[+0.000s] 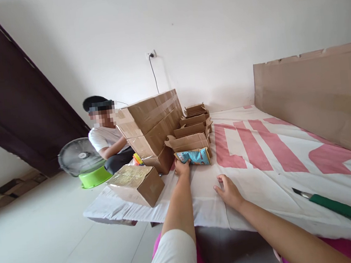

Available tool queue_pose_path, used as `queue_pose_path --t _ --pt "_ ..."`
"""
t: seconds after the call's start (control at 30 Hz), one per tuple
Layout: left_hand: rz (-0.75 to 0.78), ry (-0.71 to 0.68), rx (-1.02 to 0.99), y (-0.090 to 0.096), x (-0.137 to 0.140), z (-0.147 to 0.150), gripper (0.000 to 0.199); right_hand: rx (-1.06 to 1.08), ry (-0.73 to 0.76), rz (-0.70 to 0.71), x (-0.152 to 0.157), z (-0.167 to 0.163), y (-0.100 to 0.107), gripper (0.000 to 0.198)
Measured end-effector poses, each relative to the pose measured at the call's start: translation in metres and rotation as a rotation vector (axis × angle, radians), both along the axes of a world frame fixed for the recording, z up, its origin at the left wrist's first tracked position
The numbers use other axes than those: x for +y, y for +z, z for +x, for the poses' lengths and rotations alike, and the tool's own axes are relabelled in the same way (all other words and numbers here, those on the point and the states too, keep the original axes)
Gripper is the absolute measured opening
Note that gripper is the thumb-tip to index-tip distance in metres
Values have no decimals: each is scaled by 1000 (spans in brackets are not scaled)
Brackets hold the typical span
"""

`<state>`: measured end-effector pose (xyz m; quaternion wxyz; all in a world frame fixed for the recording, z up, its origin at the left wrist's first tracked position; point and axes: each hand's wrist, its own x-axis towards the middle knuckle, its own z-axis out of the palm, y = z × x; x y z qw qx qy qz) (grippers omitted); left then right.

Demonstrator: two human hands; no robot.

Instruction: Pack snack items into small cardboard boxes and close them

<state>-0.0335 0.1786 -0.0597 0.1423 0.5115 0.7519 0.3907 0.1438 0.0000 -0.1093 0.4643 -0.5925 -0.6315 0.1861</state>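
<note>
A light-blue printed packet (199,157) lies against the front of an open cardboard box (189,141). My left hand (182,167) grips the packet's left end, with the thumb on its front. To the right and nearer, my right hand (228,190) rests just over the white cloth with curled fingers apart, holding nothing. Left of my left hand sits a taped cardboard box (137,185) at the table's edge. What is inside the packet cannot be seen.
Stacked taped cartons (153,127) rise behind the left hand, with more open boxes (196,119) in a row. A green-handled cutter (343,210) lies at the right, blade exposed. A cardboard sheet (314,81) stands behind. Beyond the cartons sits another person (107,134) beside a fan (82,156).
</note>
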Motion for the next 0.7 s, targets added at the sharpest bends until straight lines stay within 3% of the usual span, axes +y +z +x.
queue_pose_path --t 0.13,0.27,0.37,0.5,0.57,0.63,0.7 --pt "-31 83 30 5 0 -1 37 6 -3 -5 -1 1 1 31" --pt "61 82 58 2 -15 -4 37 12 -10 19 2 3 -1 28" --pt "184 -18 98 -7 -44 -9 43 16 2 21 3 4 -3 26" --pt "329 -292 185 -8 -101 -32 51 23 20 6 3 5 -4 25" --pt "387 -404 227 7 -122 -55 43 10 24 4 3 5 -4 25" --pt "499 -406 233 35 -131 -88 36 -21 26 3 2 4 -4 24" --pt "553 -117 133 69 -128 -127 34 -61 28 2 2 4 -4 23"
